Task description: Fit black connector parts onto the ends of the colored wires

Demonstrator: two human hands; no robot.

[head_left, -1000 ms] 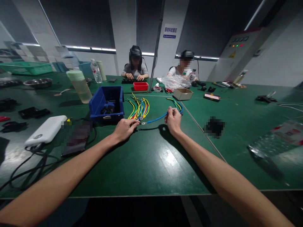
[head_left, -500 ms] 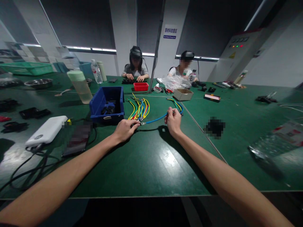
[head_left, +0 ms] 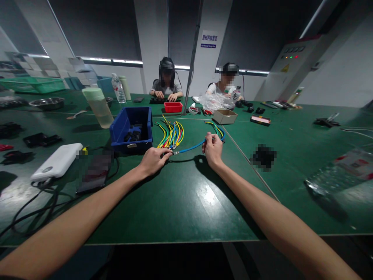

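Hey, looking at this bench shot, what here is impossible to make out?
Head view only:
- Ring end of the blue wire: too small, partly behind the left hand fingertips.
- The right hand grip: fingers curl over it.
- Blue bin contents: dark shapes, walls hide most.
- Wall sign: text too small.
- Two blurred patches on the table.

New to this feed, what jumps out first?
Two bare forearms reach in from the bottom edge across the green table: the right hand pinches a blue wire, and the left hand rests at its metal-tipped near end. Just beyond the left hand lies a fanned bundle of yellow, green, blue and red wires, with a blue plastic bin of dark parts to its left. Two other people sit working at the far side.
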